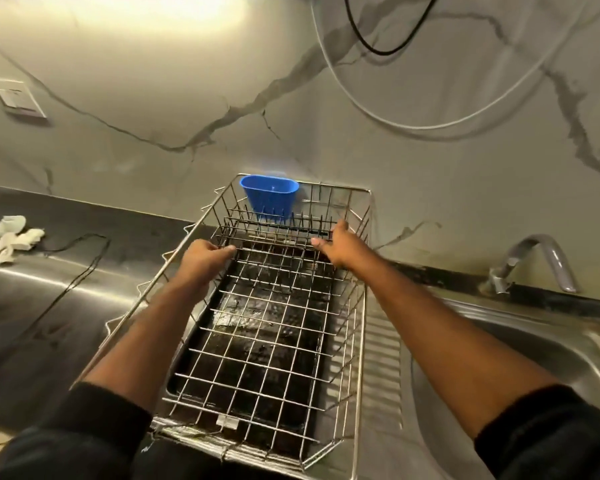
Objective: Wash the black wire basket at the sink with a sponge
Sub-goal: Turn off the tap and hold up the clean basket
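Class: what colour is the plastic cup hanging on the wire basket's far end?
Blue cup, seen clearly in the head view.

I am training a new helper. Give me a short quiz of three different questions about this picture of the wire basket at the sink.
1. True or false: both hands hold the wire basket.
2. Multiple choice: the blue cup is
A. lying in the sink basin
B. at the far end of the basket
C. in the right hand
3. Fill in: the tap stands to the ____ of the basket.

Key:
1. True. The left hand and the right hand each curl their fingers round wires at the far part.
2. B.
3. Right, behind the sink.
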